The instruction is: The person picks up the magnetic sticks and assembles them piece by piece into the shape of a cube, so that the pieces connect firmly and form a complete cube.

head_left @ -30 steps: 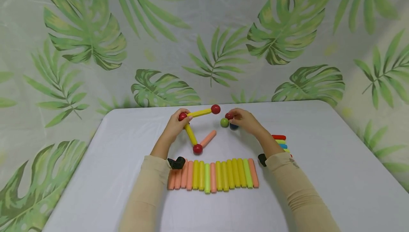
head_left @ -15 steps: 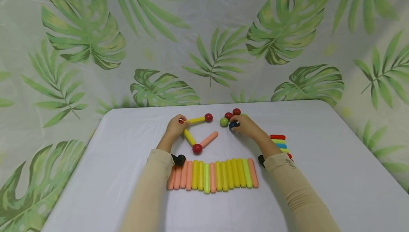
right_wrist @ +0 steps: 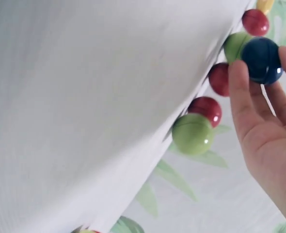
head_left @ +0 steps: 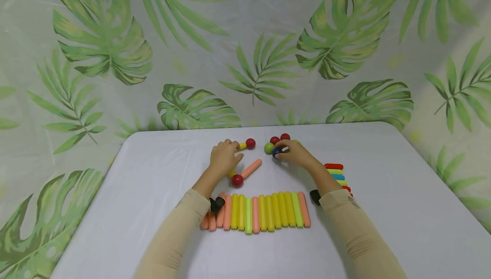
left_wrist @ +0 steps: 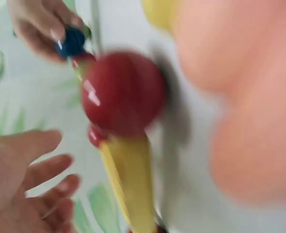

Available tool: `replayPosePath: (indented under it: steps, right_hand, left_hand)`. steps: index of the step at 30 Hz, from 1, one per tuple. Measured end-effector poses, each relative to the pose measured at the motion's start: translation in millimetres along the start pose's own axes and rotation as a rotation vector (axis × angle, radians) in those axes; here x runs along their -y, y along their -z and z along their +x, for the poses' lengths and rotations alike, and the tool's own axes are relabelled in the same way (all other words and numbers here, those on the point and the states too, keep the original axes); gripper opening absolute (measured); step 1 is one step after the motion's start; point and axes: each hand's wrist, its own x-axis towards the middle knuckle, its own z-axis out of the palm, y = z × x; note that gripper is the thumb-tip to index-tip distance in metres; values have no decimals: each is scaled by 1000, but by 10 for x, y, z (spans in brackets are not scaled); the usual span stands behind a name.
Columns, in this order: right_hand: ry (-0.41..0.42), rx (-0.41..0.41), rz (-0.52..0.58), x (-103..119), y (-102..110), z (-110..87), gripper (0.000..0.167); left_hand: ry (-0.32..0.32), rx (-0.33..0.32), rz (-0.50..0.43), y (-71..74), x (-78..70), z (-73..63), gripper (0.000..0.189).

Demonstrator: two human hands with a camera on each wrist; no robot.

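My left hand (head_left: 223,158) is over the joined yellow sticks, its fingers spread in the left wrist view and nothing held. It hides their corner red ball and most of both sticks. One yellow stick (left_wrist: 131,179) ends in a near red ball (left_wrist: 123,92), which also has a pink stick (head_left: 251,168) pointing away to the right. The other stick leads to a far red ball (head_left: 250,143). Between thumb and fingers, my right hand (head_left: 294,152) pinches a dark blue ball (right_wrist: 262,60). Beside it are a green ball (head_left: 269,148) and red balls (right_wrist: 204,110).
A row of pink, yellow and light green sticks (head_left: 256,213) lies on the white table (head_left: 126,210), nearer than both hands. Short coloured sticks (head_left: 334,172) lie by the right forearm. A leaf-printed cloth (head_left: 253,57) rises behind the table.
My left hand lowered the joined sticks, let go of the corner red ball and moved right and nearer. My right hand left a red ball and took the blue ball, shifting it slightly left.
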Motion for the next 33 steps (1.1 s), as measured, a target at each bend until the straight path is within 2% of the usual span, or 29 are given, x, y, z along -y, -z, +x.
replayPosePath:
  steps: [2, 4, 7, 12, 17, 20, 23, 29, 33]
  right_hand:
    - [16, 13, 57, 31, -16, -18, 34]
    - [21, 22, 107, 57, -35, -31, 35]
    - [30, 39, 161, 76, -68, -35, 33]
    - [13, 74, 219, 80, -94, -58, 31]
    - [-3, 105, 172, 83, -81, -106, 32]
    - [-11, 143, 169, 104, -65, -146, 32]
    - [-28, 184, 166, 105, -56, -188, 30]
    - [-87, 263, 165, 111, -65, -290, 29]
    - [-53, 264, 91, 134, -41, -420, 31]
  left_hand:
    - [-26, 114, 12, -11, -108, -63, 30]
    - [-25, 229, 21, -37, -178, -114, 30]
    - [-12, 324, 34, -78, -219, -163, 27]
    - [-41, 334, 10, -103, -186, -197, 27]
    - [-162, 335, -72, -114, -108, -188, 24]
    - [-243, 350, -93, -123, -59, -170, 24]
    - [-295, 376, -88, -120, -16, -155, 29]
    - [-328, 410, -107, -79, 43, -139, 31]
    - [-329, 409, -112, -62, 68, -149, 27]
